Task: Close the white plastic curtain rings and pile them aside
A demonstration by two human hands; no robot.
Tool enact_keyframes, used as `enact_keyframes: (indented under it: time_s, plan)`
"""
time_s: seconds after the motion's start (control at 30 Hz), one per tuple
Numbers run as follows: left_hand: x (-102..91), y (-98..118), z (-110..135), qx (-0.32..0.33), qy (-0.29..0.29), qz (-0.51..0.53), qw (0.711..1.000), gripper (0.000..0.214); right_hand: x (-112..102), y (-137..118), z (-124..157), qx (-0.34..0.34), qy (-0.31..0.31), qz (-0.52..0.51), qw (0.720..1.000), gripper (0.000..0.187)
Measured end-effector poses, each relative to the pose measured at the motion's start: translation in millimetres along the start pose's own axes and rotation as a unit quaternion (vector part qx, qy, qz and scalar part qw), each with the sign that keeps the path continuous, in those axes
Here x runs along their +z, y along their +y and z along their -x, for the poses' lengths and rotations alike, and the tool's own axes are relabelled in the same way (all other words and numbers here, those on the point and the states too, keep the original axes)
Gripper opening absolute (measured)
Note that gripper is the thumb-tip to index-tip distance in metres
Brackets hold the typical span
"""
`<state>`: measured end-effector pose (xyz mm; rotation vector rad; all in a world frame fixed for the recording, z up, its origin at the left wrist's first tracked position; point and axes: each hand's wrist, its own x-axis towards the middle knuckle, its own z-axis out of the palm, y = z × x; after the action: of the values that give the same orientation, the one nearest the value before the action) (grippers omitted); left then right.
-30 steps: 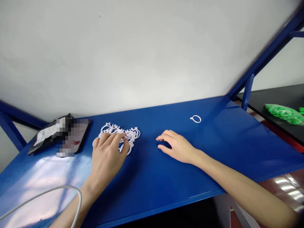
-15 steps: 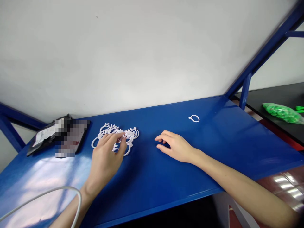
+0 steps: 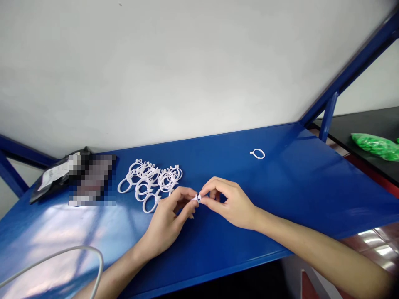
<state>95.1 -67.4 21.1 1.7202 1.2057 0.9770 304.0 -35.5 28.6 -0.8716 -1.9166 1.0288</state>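
Note:
In front of me, my left hand [image 3: 174,216] and my right hand [image 3: 230,201] meet over the table. Between their fingertips is a small white plastic curtain ring [image 3: 198,198], pinched from both sides; most of it is hidden by the fingers. Left of my left hand lies a loose pile of white curtain rings [image 3: 149,180], each with a small eyelet or knob, several overlapping. A single white curtain ring [image 3: 258,154] lies apart, beyond my right hand toward the back right.
The blue table [image 3: 280,178] runs back to a pale wall. A black plastic parcel [image 3: 56,176] and a dark flat packet [image 3: 96,174] lie at the back left. A white cable [image 3: 71,249] loops over my left forearm. On a black shelf at right rests a bag of green pieces [image 3: 375,146].
My left hand has moved right, away from the pile, with a white curtain ring. My right hand has closed its fingers on the same ring.

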Motion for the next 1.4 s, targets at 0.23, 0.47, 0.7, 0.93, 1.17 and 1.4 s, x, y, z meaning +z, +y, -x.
enact_keyframes:
  time_s: [0.23,0.47,0.7,0.93,1.17,1.4]
  plan:
    - [1.4,1,2,0.015,0.035,0.010,0.999,0.010,2,-1,0,0.028,-0.004,-0.011,1.000,0.006]
    - [4.6,3,4,0.060,0.073,-0.030,0.995,0.004,6,4,4,-0.052,0.014,-0.009,0.999,0.012]
    - [6.9,-1,8,0.140,0.095,-0.121,0.978,0.009,5,5,7,-0.116,0.008,0.051,0.992,0.014]
    - [9.6,-7,8,0.183,0.109,-0.169,0.962,0.009,4,10,9,-0.131,-0.002,0.103,0.986,0.019]
    - [13.5,-12,7,0.212,0.109,-0.210,0.948,0.011,8,12,9,-0.130,0.006,0.113,0.985,0.020]
    - [-20.6,-18,-15,0.267,0.158,-0.408,0.858,0.013,-15,25,-10,-0.091,0.060,0.234,0.966,0.014]
